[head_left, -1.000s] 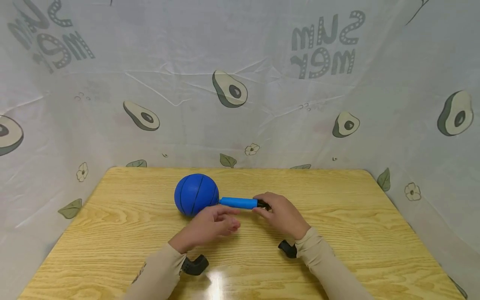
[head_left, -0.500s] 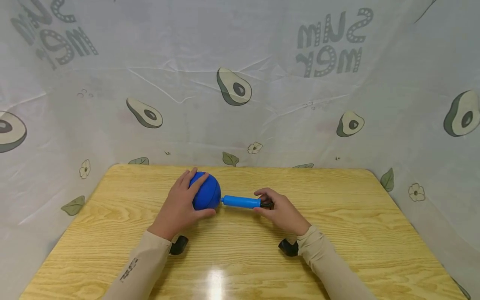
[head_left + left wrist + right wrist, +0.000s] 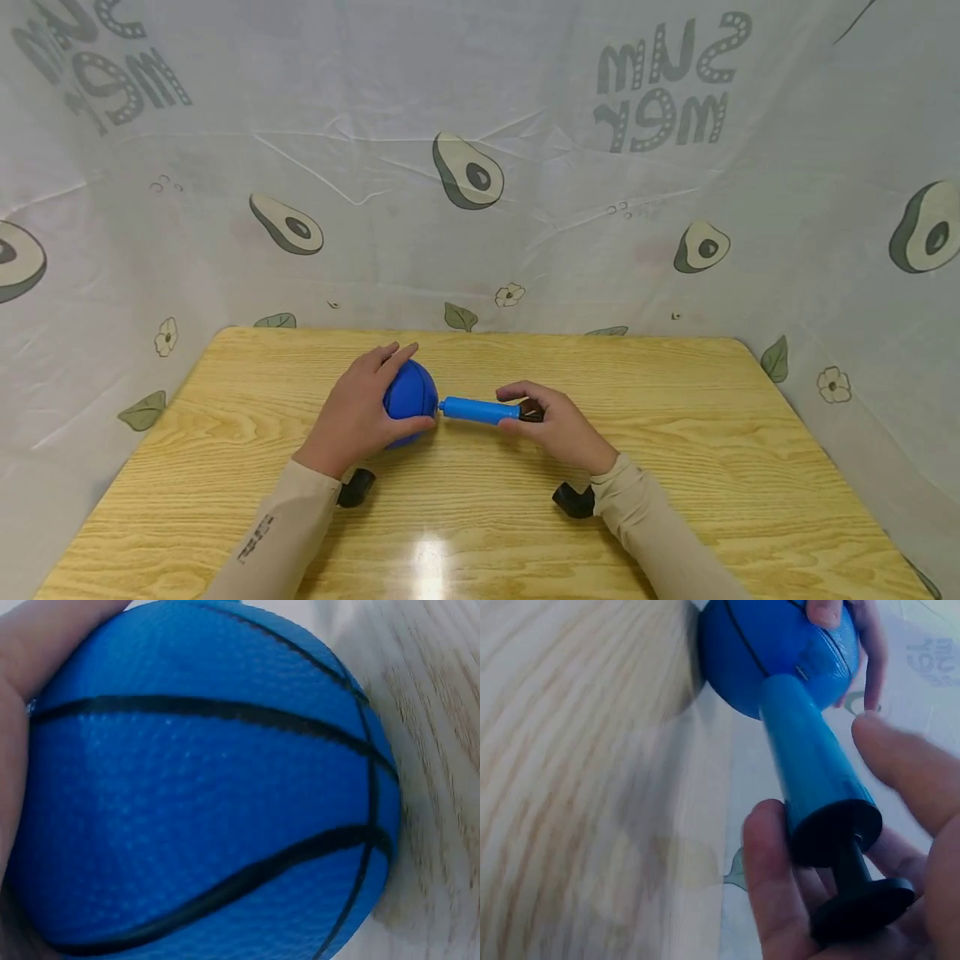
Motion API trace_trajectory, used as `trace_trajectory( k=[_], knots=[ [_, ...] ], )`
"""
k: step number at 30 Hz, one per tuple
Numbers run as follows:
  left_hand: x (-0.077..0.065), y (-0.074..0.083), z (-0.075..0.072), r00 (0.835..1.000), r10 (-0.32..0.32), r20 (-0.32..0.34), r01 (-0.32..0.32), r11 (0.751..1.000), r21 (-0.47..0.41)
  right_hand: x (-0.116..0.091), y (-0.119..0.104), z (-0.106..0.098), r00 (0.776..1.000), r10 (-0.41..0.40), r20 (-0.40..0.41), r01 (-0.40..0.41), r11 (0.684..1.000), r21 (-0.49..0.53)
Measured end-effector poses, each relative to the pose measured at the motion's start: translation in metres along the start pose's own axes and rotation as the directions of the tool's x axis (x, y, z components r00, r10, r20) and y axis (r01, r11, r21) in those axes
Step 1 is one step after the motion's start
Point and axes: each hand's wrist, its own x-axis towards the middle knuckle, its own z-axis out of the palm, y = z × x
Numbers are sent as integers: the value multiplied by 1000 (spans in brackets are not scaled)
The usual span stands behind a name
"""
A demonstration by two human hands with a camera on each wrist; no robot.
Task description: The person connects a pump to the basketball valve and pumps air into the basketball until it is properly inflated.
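A blue ball with black seams [image 3: 411, 398], marked like a basketball, is under my left hand [image 3: 358, 408]. The fingers spread over its far side and the thumb lies along its near side. In the left wrist view the textured ball [image 3: 217, 780] fills most of the picture. My right hand [image 3: 558, 423] holds a blue hand pump [image 3: 480, 410] by its rear end, its nozzle end pointing at the ball. The right wrist view shows the pump's black plunger [image 3: 851, 862] partly drawn out, its disc handle close to the palm. Whether the needle sits in the ball is hidden.
The wooden table [image 3: 480, 533] carries everything. A pale curtain [image 3: 562, 242] printed with avocados surrounds its back and sides. Black wrist mounts [image 3: 574, 500] jut inward below both wrists.
My left hand has swung from in front of the ball to its left side and taken hold of it. The ball has shifted slightly toward me. My right hand keeps holding the pump, nearly in place.
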Motion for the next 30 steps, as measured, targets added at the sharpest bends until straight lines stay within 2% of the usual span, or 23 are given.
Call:
trace_trajectory(
  k=[3,12,21,30],
  knots=[
    [0,-2,1,1000,16,-4,-16,999,33,0,0,1,1000,17,13,-16,998,-53],
    [-2,0,4,997,65,-48,-64,998,27,-1,2,-5,1000,28,3,-27,990,-140],
    [-4,-1,5,1000,20,-17,-21,1000,-19,-3,5,-12,999,48,18,-45,989,-142],
    [-5,-5,7,1000,6,-5,-6,999,-42,-3,6,-18,999,39,20,-35,986,-161]
  ],
)
